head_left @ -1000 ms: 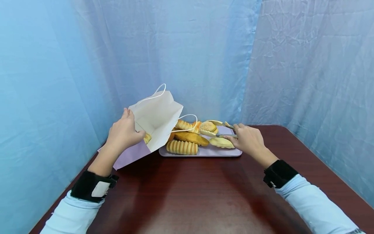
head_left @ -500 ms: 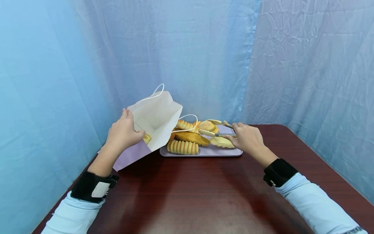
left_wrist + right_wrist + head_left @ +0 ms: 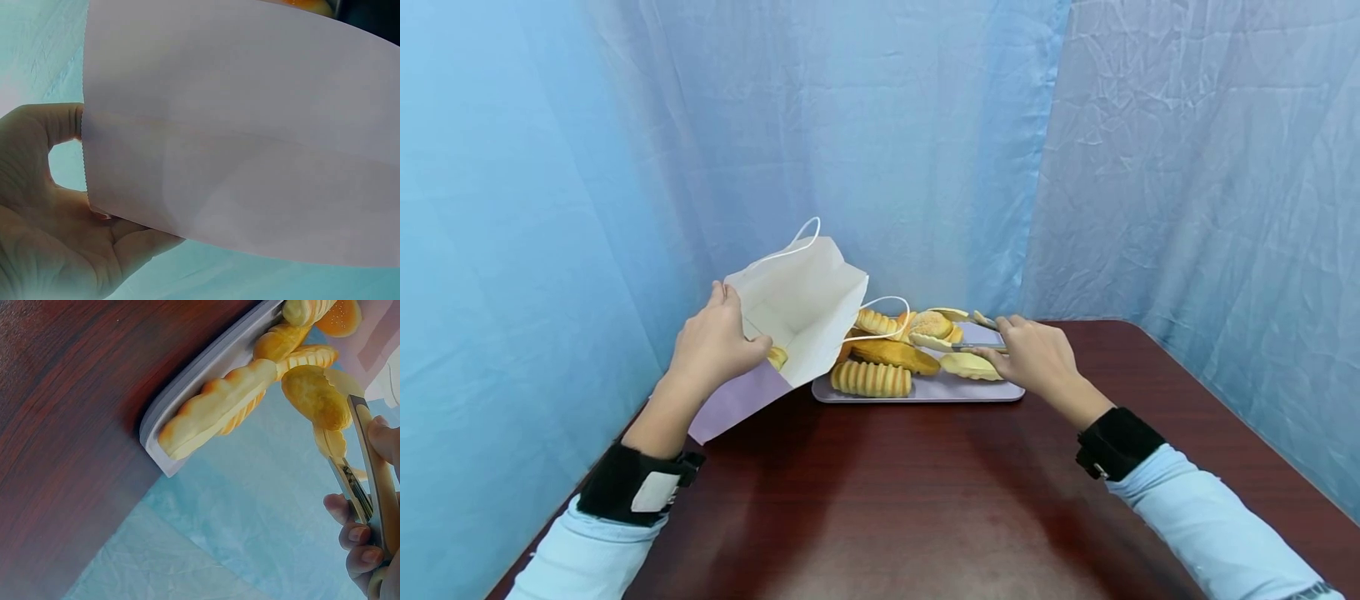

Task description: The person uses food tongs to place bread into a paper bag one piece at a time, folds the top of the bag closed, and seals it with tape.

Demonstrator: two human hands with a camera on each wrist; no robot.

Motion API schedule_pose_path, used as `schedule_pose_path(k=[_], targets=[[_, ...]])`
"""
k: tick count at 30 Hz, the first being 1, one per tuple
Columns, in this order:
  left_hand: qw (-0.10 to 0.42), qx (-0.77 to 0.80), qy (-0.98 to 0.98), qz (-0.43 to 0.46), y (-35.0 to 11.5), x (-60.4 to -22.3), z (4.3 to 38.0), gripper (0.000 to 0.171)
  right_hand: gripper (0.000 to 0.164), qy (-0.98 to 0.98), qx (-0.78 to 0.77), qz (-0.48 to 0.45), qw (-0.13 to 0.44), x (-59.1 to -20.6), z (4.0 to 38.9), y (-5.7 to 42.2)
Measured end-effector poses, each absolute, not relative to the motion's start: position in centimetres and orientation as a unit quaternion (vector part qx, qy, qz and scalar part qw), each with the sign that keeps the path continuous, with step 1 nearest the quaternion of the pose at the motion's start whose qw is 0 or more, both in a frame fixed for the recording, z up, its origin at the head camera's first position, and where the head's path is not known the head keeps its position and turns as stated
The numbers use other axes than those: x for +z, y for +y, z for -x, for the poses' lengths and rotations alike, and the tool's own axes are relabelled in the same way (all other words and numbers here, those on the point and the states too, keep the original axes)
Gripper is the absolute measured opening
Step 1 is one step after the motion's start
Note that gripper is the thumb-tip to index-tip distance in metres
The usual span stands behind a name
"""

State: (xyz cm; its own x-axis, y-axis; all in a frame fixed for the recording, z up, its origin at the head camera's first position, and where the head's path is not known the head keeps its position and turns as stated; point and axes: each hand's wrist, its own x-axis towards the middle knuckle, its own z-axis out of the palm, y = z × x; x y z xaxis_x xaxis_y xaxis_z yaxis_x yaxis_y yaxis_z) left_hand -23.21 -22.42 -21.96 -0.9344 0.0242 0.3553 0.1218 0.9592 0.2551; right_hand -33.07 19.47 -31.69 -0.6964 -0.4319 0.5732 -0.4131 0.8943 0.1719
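My left hand point(image 3: 713, 340) pinches the rim of a lilac paper bag point(image 3: 808, 308), tilted so its white mouth faces right, toward the tray. In the left wrist view, the thumb and fingers point(image 3: 134, 250) lie on either side of the bag's edge point(image 3: 237, 144). A yellow bread piece point(image 3: 777, 357) shows by the thumb. With my right hand point(image 3: 1037, 354) I grip food tongs point(image 3: 375, 462), whose pale scalloped tips are around a round sesame-topped bun point(image 3: 931, 323). In the right wrist view the bun point(image 3: 315, 397) sits between the tips, off the tray; its exact height is unclear.
A pale lilac tray point(image 3: 932, 395) holds several breads: a ridged roll point(image 3: 871, 380), a long brown loaf point(image 3: 897, 355) and a pale scalloped loaf point(image 3: 970, 367). White rope handles point(image 3: 887, 335) reach over the tray's left end. Blue curtains point(image 3: 925, 150) surround the dark wooden table point(image 3: 880, 500).
The bag and left hand have dipped slightly. My right hand, the tongs and the bun stay almost where they were.
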Motion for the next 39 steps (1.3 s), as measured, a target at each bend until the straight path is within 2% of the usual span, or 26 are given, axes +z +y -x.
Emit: schedule_pose_path(k=[13,21,29,39], targets=[[0.169,-0.146,-0.974,0.038,-21.9,-22.1,22.9,0.091,0.058,-0.920,-0.018,-0.227,0.318,-31.6,33.1,19.5],[0.169,-0.141,-0.975,0.039,-21.7,-22.1,22.9,0.091,0.051,-0.914,-0.013,-0.228,0.336,-30.9,33.0,19.5],[0.167,-0.144,-0.975,0.041,-21.8,-22.1,22.8,0.090,0.052,-0.910,0.004,-0.223,0.350,-29.9,32.9,19.6],[0.168,-0.143,-0.975,0.038,-21.8,-22.1,22.7,0.091,0.061,-0.918,0.026,-0.205,0.339,-28.5,32.5,19.7]])
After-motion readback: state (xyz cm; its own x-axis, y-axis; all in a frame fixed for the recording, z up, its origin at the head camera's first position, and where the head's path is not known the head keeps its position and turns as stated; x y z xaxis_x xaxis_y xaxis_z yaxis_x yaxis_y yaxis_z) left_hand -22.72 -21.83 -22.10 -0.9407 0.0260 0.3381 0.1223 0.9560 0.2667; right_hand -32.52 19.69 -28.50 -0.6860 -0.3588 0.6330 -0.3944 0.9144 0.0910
